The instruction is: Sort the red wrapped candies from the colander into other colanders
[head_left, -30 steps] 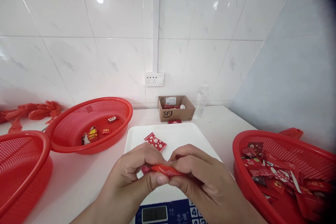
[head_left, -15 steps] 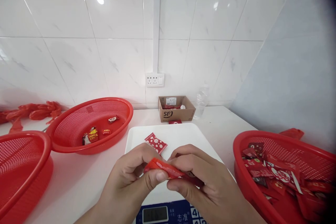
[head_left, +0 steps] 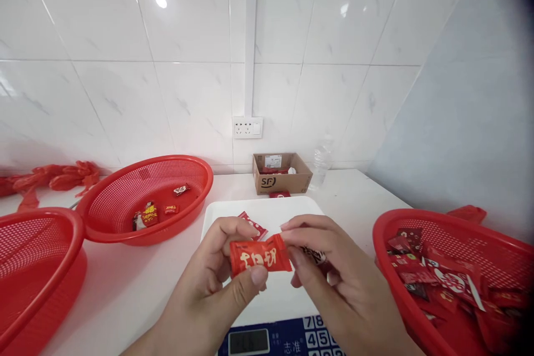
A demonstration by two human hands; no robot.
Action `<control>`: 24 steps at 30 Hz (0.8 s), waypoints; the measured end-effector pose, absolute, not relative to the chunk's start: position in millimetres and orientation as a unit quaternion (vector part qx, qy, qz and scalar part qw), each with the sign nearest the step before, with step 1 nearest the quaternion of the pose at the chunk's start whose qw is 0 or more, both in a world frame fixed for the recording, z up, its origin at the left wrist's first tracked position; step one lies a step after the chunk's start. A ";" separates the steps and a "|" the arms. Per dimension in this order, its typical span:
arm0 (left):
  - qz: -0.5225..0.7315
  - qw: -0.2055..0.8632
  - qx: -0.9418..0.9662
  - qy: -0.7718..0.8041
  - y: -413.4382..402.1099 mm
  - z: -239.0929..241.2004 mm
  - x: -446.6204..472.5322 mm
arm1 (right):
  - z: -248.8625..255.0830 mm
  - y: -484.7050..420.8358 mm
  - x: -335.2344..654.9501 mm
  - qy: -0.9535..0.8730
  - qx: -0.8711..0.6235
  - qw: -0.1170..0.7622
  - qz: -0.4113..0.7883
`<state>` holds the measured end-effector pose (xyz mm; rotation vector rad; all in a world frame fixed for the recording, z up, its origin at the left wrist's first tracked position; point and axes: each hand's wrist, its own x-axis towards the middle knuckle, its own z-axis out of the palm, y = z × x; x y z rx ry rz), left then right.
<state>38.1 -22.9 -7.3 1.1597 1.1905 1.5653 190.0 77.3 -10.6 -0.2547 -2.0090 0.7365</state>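
Above a white scale (head_left: 271, 300) with a blue keypad panel, I hold a small red wrapped candy (head_left: 261, 256) with pale lettering facing me. My left hand (head_left: 221, 272) pinches its left part between thumb and fingers. At its right end are the fingertips of my right hand (head_left: 329, 272), which also closes around a dark-wrapped candy (head_left: 315, 256), partly hidden by the fingers. Behind my hands, a red packet with white dots (head_left: 258, 231) lies on the scale's plate, partly covered.
To the left stand a red basket (head_left: 208, 178) holding a few candies and another red basket (head_left: 77, 233). A red basket (head_left: 386, 245) full of wrapped snacks is at right. Behind the scale are a cardboard box (head_left: 286, 182) and a clear bottle (head_left: 320, 164). Red bags (head_left: 58, 177) lie far left.
The red candy has been turned so its lettered face shows. My right hand has shifted slightly up and right, and the dark candy in it is more visible.
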 end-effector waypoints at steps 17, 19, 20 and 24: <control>0.474 0.255 0.629 0.560 -22.7 2.0 38.0 | 0.4 71.4 191.3 -0.841 -0.066 0.394 0.364; 0.481 0.252 0.635 0.550 -22.7 1.9 38.3 | 0.8 69.7 190.7 -0.841 -0.060 0.392 0.367; 0.487 0.250 0.637 0.543 -22.6 1.4 38.3 | 0.6 69.1 190.3 -0.840 -0.059 0.392 0.369; 0.505 0.263 0.633 0.524 -22.5 -2.5 37.8 | -1.2 68.2 189.0 -0.836 -0.062 0.394 0.378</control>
